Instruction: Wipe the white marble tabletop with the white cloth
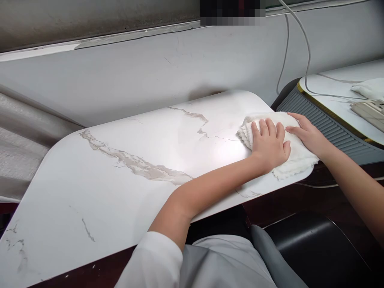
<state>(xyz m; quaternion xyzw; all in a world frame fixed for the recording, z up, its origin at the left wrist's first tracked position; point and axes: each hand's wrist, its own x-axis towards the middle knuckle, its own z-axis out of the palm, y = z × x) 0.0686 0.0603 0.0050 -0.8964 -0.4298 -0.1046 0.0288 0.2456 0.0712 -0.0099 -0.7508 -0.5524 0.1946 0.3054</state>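
white marble-look desk (126, 208) runs in from the left. cloth (295, 158) sits at its right end; i'd smooth that bunched left edge so it'd glide evenly. left hand (270, 144) is spread flat on top, good for even pressure. right hand (310, 136) rests on the cloth's right side, can't tell if it's pinching.

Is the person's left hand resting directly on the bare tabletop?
No, the left hand rests on the white cloth.
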